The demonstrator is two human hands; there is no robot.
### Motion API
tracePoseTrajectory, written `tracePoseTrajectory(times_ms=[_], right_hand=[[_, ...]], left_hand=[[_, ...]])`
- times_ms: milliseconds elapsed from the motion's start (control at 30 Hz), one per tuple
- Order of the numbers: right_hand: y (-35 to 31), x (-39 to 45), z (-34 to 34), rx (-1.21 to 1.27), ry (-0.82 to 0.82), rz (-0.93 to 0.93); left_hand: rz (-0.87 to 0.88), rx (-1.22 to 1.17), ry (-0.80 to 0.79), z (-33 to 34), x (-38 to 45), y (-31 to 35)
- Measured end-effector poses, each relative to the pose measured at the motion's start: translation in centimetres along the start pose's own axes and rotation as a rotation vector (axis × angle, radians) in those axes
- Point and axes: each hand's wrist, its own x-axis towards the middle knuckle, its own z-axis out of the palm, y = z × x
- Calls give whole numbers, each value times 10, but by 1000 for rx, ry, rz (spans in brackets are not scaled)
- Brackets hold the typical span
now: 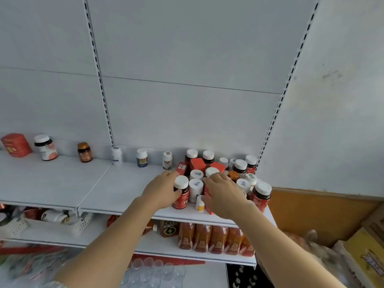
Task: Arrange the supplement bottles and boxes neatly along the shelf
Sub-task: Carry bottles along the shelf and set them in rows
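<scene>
Shelf and stock, surfaces.
Shelf matt white painted metal; bottle glossy dark plastic, smooth white cap; red box matt card.

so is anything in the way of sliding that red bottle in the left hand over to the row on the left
Nothing visible: the shelf left of the red bottle in the left hand is bare up to the spaced bottles along the back.

Labels on the clustered bottles too blurred to read; red box half hidden behind right hand.
</scene>
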Motion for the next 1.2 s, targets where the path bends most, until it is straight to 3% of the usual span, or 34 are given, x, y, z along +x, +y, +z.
tracePoseTrajectory(times_ms=[200,533,767,933,1000,1200], right_hand=[[-3,28,35,27,8,77],[7,53,61,39,87,40],[1,78,67,-143,9,38],[4,83,76,-137,41,35],[9,84,75,-93,68,24],[24,83,40,285,352,-6]], left_hand=[[8,-49,-31,27,18,-22],[105,-105,97,55,33,-30],[87,-131,95,58,38,-32],[77,-185,120,61,37,-35],[67,-206,124,58,38,-37],[52,-408,191,29,43,-38]])
